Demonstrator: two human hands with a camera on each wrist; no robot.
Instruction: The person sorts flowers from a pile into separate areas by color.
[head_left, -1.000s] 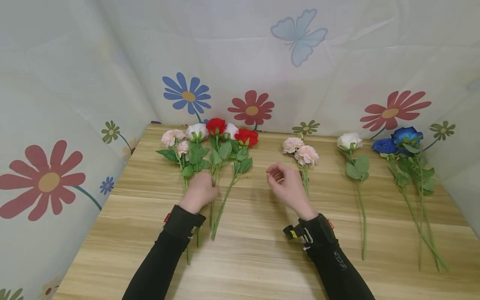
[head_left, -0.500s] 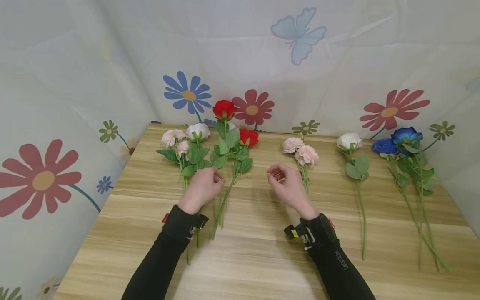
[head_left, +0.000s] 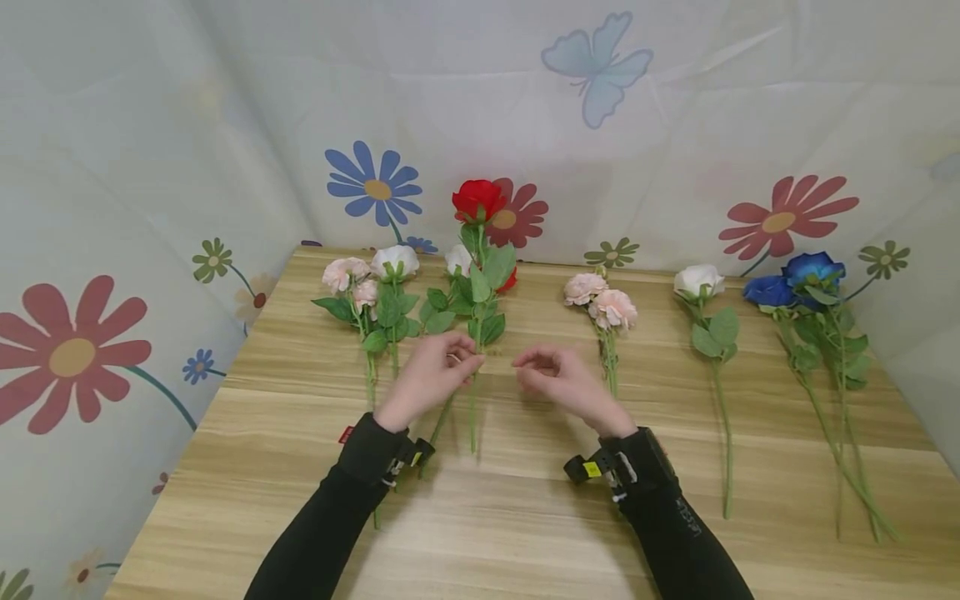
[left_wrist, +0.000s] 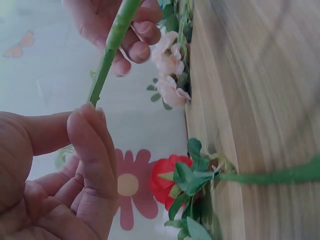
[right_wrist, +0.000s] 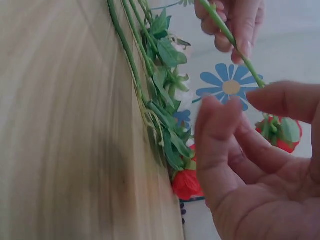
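My left hand (head_left: 430, 377) pinches the green stem (left_wrist: 105, 70) of a red rose (head_left: 478, 201) between thumb and fingertips. The rose is raised off the tabletop, bloom up and away from me, its stem end hanging below the hand. To the right, my right hand (head_left: 568, 385) hovers with fingers loosely bent and thumb apart; nothing is in its grasp. In the right wrist view, its fingertips (right_wrist: 215, 107) overlap the line of the held stem. A second red rose (left_wrist: 167, 180) lies on the table behind, in the head view partly hidden by the held rose's leaves.
White roses (head_left: 395, 262) and pale pink flowers (head_left: 347, 273) lie at the left of the wooden table (head_left: 480, 533). Toward the right are more pink flowers (head_left: 613, 309), one white rose (head_left: 699, 283) and blue roses (head_left: 813, 271). A flower-printed curtain (head_left: 675, 150) stands behind.
My left hand has lifted the red rose from the left group and carried it rightward and up. The right hand has shifted slightly left toward it, its fingers straightening somewhat.
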